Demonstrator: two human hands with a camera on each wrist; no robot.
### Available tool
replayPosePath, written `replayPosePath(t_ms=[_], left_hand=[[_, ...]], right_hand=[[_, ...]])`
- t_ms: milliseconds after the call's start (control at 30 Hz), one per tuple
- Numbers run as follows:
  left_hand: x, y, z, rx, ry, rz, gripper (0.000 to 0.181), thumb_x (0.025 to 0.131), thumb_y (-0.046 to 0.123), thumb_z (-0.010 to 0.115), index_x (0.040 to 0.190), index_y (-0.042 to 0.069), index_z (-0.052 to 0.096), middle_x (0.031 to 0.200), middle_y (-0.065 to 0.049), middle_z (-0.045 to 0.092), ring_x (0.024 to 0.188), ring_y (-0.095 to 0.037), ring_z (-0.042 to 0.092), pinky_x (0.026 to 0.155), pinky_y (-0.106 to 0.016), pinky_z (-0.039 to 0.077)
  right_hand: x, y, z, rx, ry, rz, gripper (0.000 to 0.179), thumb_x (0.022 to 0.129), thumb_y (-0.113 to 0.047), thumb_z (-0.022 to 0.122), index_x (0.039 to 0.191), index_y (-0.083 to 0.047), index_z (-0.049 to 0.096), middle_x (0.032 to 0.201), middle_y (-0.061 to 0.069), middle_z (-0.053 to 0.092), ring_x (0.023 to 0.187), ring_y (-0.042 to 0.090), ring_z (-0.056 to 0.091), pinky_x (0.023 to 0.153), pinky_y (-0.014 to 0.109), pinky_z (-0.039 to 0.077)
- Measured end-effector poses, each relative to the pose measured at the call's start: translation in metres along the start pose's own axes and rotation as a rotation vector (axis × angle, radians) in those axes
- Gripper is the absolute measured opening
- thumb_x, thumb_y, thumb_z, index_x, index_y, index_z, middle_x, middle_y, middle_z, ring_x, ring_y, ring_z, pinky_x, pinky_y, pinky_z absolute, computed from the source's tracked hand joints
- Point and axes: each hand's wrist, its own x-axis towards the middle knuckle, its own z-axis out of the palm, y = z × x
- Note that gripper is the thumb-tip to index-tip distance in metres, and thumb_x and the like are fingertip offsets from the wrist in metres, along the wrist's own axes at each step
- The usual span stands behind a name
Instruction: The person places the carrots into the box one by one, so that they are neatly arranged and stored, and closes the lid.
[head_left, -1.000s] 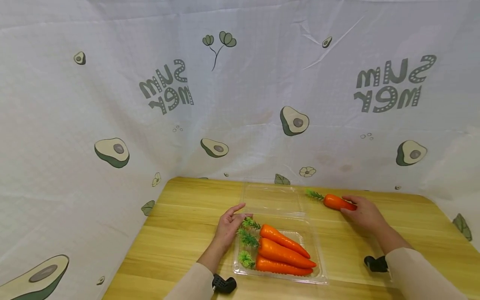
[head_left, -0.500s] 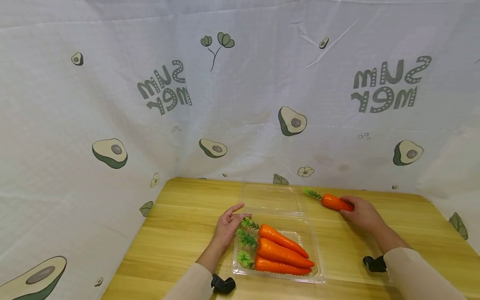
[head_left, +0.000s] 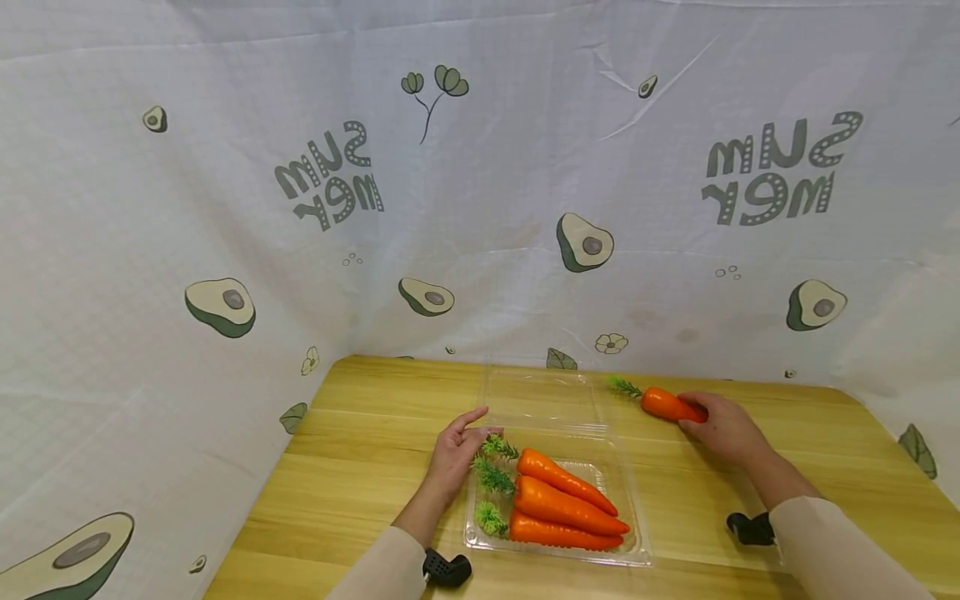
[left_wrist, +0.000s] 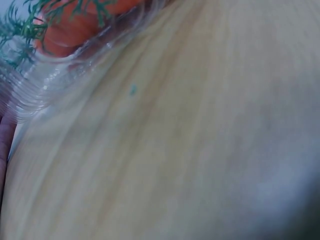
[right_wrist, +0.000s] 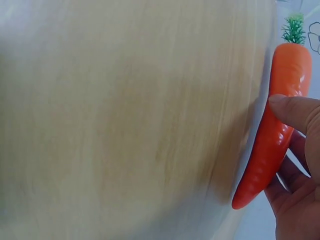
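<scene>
My right hand (head_left: 723, 429) grips an orange carrot (head_left: 663, 403) with a green leafy top, over the right back of the table. In the right wrist view the thumb lies along the side of the carrot (right_wrist: 282, 120), with fingers behind it. My left hand (head_left: 452, 457) holds the back left rim of a clear plastic clamshell box (head_left: 637, 533); its index finger points outward. Three carrots (head_left: 566, 504) lie side by side in the box, leafy tops to the left. In the left wrist view, only a sliver of the hand shows beside the box (left_wrist: 60, 80).
The box's clear lid (head_left: 540, 396) is folded back flat on the wooden table (head_left: 360, 450). A white curtain (head_left: 510, 167) with avocado prints hangs behind and to the left. Black wrist devices (head_left: 448, 569) sit at both sleeves.
The view has shifted very slightly. Both hands, the gripped carrot and the box stay in nearly the same places.
</scene>
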Motion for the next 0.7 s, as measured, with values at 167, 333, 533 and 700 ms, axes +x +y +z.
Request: replayPosePath(t_ms=[167, 333, 533, 700], left_hand=[[0.000, 0.001, 0.001, 0.003, 0.000, 0.004, 0.046, 0.104, 0.017, 0.056, 0.148, 0.004, 0.051, 0.123, -0.024, 0.072, 0.125, -0.031, 0.064, 0.115, -0.040, 0.044], [-0.001, 0.001, 0.000, -0.011, -0.007, 0.003, 0.046, 0.104, 0.017, 0.056, 0.148, 0.003, 0.051, 0.124, -0.024, 0.071, 0.124, -0.032, 0.065, 0.113, -0.037, 0.045], [-0.001, 0.000, -0.001, -0.004, -0.009, -0.003, 0.047, 0.104, 0.019, 0.055, 0.148, 0.003, 0.050, 0.124, -0.022, 0.072, 0.124, -0.027, 0.065, 0.110, -0.032, 0.047], [-0.001, 0.000, 0.000, -0.011, -0.004, -0.013, 0.046, 0.104, 0.018, 0.055, 0.148, 0.005, 0.051, 0.124, -0.021, 0.072, 0.123, -0.026, 0.065, 0.109, -0.031, 0.046]], right_hand=[[-0.002, -0.003, -0.005, 0.004, 0.009, 0.000, 0.050, 0.094, -0.018, 0.070, 0.135, 0.008, 0.056, 0.132, 0.039, 0.057, 0.115, 0.056, 0.055, 0.098, 0.070, 0.043], [-0.004, -0.010, -0.008, 0.034, -0.002, 0.037, 0.054, 0.094, -0.019, 0.071, 0.138, 0.008, 0.053, 0.134, 0.038, 0.055, 0.114, 0.053, 0.054, 0.099, 0.070, 0.043], [-0.006, -0.017, -0.011, 0.054, 0.011, 0.031, 0.054, 0.095, -0.019, 0.071, 0.138, 0.007, 0.053, 0.134, 0.036, 0.056, 0.114, 0.050, 0.055, 0.100, 0.070, 0.043], [-0.008, -0.023, -0.015, 0.035, 0.032, -0.018, 0.051, 0.093, -0.018, 0.073, 0.135, 0.007, 0.057, 0.129, 0.035, 0.060, 0.109, 0.049, 0.058, 0.095, 0.068, 0.046]])
